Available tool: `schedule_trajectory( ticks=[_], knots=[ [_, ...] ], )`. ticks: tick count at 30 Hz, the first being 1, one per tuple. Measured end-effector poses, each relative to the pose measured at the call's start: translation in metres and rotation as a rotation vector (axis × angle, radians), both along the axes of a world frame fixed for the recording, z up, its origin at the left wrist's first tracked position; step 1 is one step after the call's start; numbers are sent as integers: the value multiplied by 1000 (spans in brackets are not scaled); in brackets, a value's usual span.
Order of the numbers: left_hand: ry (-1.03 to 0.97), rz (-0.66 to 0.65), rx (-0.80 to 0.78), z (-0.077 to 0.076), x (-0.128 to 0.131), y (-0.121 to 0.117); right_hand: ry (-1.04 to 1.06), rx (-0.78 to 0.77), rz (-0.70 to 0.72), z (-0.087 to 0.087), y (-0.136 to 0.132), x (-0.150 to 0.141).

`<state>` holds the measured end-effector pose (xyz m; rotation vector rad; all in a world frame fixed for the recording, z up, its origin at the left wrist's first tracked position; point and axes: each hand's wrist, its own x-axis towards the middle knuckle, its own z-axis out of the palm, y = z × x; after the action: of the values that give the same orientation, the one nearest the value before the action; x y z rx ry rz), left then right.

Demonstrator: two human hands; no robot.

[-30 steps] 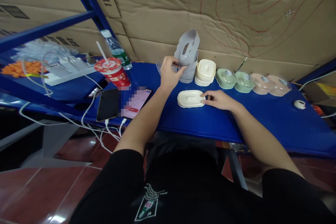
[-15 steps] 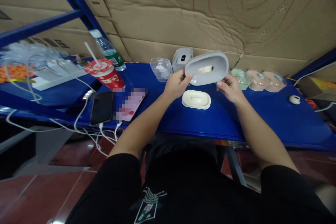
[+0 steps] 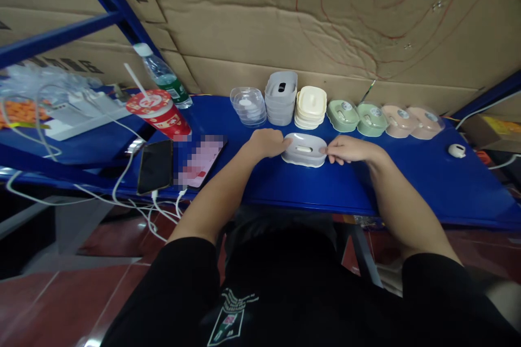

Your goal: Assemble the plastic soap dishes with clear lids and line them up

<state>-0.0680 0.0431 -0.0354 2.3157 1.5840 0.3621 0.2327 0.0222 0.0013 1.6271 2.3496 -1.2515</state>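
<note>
A grey oval plastic tray with a slot (image 3: 299, 157) sits over the cream oval base on the blue table, with the base's raised ridge showing through the slot. My left hand (image 3: 268, 142) is closed on its left end, and my right hand (image 3: 345, 149) pinches its right end. Behind it stand a stack of similar grey slotted trays (image 3: 280, 100), a stack of cream bases (image 3: 311, 105) and a stack of clear lids (image 3: 248, 107).
Two green lidded boxes (image 3: 342, 116) and two pink ones (image 3: 399, 121) line the back right, near a small white object (image 3: 456, 150). At left are a red drink cup (image 3: 158, 114), a water bottle (image 3: 165, 76), two phones (image 3: 155, 167) and white cables. Cardboard (image 3: 236, 21) backs the table.
One grey tray has come off its stack, was held tilted in both hands, and now rests on the cream base. My hands have lowered with it.
</note>
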Motion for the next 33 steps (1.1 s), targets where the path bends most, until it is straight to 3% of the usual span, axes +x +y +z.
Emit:
schedule_trajectory(
  ticks=[3,7,10,14,21,28,31,33],
  knots=[
    [-7,44,-23,-6,3,0,-10,-3,-4,-6,2,-3],
    [-16,78,25,7,0,0,11,34,-52,-8,5,-2],
    [-97,232,252,19,-16,7,10,97,-88,-10,6,-1],
    [-244,377,524,18,-45,21,15,145,-93,-15,8,-1],
    [-202,460,347,15,-62,31,31,141,-93,-21,10,0],
    [-361,488,525,9,-73,40,19,166,-73,-16,6,-3],
    [-422,530,570,17,-74,37,-7,187,-62,-13,6,-3],
    [-516,528,685,24,-71,33,-36,286,-102,-13,7,-4]
  ],
)
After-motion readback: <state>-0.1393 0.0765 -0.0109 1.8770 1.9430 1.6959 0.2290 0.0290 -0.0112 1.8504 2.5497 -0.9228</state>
